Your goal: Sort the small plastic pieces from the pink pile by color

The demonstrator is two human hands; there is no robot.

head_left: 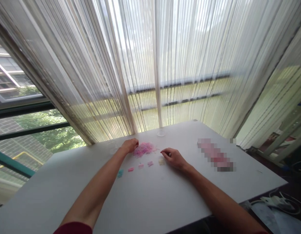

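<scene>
A loose pile of thin pink and purple pieces [144,149] lies on the white table; what they are is too small to tell. My left hand [129,146] is at the pile's left edge, fingers curled and closed, their tips partly hidden. To the right of the pile my right hand [174,158] rests low over the table, fingers bent together, and anything in them is too small to make out. Nearer to me runs a row of small clusters: teal [120,173], bright pink [130,169], pale pink [140,166], purple [150,163] and pale yellow [161,161], the last beside my right hand.
A clear round dish [161,133] stands near the table's far edge. Another clear object [112,147] is left of my left hand. A blurred-out pinkish item [215,155] lies on the right. Striped sheer curtains [189,65] hang behind the white table [150,201].
</scene>
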